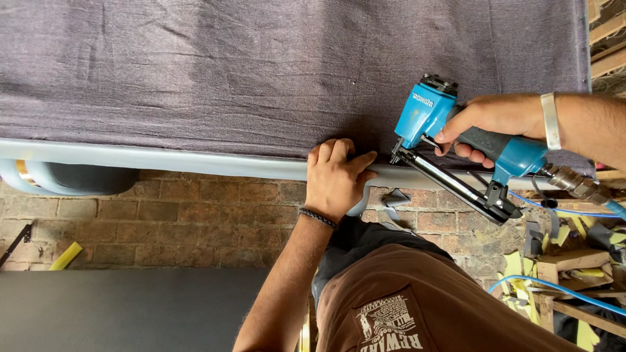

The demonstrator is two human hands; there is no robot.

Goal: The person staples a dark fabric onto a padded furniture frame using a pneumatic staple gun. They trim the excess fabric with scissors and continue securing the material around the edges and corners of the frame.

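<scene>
Blue stapler [456, 133], dark purple cloth [261, 65]

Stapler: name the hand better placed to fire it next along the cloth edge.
Right. The right hand already grips the blue stapler, nose at the dark cloth edge; the left hand is pressing that cloth down.

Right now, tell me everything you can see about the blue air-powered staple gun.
The blue air-powered staple gun has a bright blue body, a dark rubbery grip and a long black metal magazine slanting down to the right. Its nose presses against the dark purple fabric just above the pale grey padded edge. The right hand grips the handle, one finger at the trigger. A metal fitting at its rear joins a blue hose. The left hand rests beside the nose.
</scene>
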